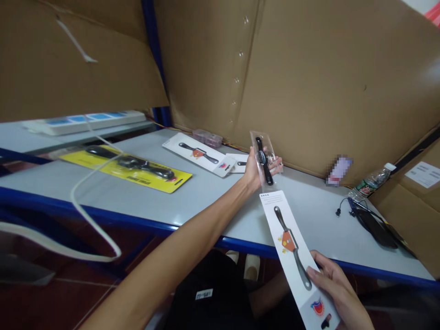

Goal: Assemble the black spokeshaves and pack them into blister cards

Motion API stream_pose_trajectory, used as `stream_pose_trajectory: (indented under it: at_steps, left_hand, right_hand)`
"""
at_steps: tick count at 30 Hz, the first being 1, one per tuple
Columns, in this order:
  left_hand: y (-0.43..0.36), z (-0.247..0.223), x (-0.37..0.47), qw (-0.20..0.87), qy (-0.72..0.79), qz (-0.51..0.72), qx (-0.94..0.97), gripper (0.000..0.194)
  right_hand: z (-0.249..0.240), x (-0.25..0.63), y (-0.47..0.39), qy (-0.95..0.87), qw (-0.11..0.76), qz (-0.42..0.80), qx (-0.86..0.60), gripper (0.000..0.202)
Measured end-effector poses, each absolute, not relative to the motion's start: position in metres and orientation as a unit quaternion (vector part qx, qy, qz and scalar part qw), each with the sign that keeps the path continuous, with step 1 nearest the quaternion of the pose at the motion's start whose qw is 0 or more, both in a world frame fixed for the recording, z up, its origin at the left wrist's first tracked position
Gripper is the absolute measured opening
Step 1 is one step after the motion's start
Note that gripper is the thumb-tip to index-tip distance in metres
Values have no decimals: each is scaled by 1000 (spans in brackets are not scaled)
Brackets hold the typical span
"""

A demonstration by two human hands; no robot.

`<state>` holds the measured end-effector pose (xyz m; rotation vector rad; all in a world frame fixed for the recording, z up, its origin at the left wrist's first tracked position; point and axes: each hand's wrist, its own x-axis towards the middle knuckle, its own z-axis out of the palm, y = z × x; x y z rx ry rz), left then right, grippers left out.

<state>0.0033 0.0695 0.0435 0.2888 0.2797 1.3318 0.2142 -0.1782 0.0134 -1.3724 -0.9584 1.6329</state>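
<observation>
My left hand (252, 172) is reached out over the table and closed on a clear plastic blister with a black spokeshave (263, 158) inside. My right hand (338, 286) pinches the lower right edge of a long white backing card (275, 238), printed with a picture of a spokeshave. The card's top end lies just below the blister; whether they touch I cannot tell. Behind my left hand, a white card (172, 141) with the same picture rests on the table, and another white card (232, 160) is partly hidden. A packed spokeshave on a yellow card (158, 183) lies at left.
The grey table (206, 201) has a blue front edge and tall cardboard walls behind it. A white cable (82, 206) loops across the left side. To the right are a plastic bottle (369, 185), a black case (374, 227) and earphones (338, 211). A power strip (96, 123) lies far left.
</observation>
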Motion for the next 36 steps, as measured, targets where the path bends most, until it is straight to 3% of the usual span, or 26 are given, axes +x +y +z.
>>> stream_pose_trajectory:
  at_steps: [21, 36]
  left_hand:
    - [70, 47, 3, 775, 130, 607, 119, 67]
    - [69, 50, 0, 774, 132, 611, 101, 66]
  right_hand:
    - [5, 215, -176, -363, 391, 607, -589, 65]
    - [9, 204, -176, -430, 379, 619, -536, 51]
